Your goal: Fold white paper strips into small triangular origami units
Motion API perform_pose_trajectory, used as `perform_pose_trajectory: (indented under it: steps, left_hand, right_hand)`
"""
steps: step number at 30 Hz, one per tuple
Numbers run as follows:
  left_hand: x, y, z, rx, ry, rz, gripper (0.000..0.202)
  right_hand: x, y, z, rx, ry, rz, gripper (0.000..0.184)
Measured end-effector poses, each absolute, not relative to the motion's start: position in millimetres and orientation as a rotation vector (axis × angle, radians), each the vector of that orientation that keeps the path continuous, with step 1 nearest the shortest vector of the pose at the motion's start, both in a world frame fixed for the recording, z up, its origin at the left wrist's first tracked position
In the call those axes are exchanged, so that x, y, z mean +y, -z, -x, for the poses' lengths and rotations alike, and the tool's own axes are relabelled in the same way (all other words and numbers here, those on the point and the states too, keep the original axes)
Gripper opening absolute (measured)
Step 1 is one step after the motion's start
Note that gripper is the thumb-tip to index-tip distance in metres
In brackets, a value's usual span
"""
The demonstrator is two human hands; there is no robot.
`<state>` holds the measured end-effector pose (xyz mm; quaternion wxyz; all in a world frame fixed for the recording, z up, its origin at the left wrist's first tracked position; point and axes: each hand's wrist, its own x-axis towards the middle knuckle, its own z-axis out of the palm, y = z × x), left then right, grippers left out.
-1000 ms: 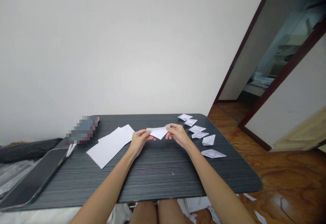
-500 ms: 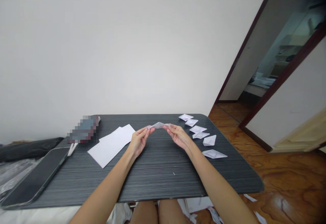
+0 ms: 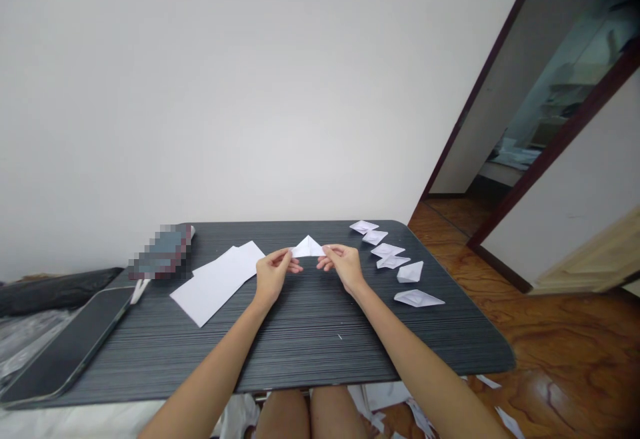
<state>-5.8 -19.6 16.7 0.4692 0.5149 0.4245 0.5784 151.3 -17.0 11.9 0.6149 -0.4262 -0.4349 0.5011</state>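
A small folded white paper (image 3: 309,248), triangular with its point up, is held just above the dark striped table (image 3: 300,346). My left hand (image 3: 273,272) pinches its left corner and my right hand (image 3: 341,264) pinches its right corner. Both hands are over the table's middle, near the far half.
Flat white sheets (image 3: 217,281) lie left of my hands. Several folded paper boats (image 3: 400,262) are lined up along the right side. A phone (image 3: 65,352) rests at the left edge, a blurred object (image 3: 160,259) at the back left. Paper scraps litter the wooden floor (image 3: 550,352).
The folded paper was turned from pointing down, through flat, to standing point up. Both hands kept their pinch and shifted slightly.
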Motion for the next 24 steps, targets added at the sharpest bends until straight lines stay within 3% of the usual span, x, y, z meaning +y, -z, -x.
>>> perform_pose_trajectory:
  steps: [8, 15, 24]
  left_hand:
    - [-21, -20, 7, 0.895, -1.448, -1.122, 0.038]
    - [-18, -18, 8, 0.911, -1.432, -1.09, 0.026]
    - [-15, -17, 13, 0.983, -1.25, -1.17, 0.044]
  right_hand:
    - [-21, -17, -150, -0.961, -1.099, 0.891, 0.026]
    - [-23, -23, -151, -1.026, -1.106, 0.884, 0.025]
    - [-17, -16, -162, -1.005, -1.273, 0.959, 0.029]
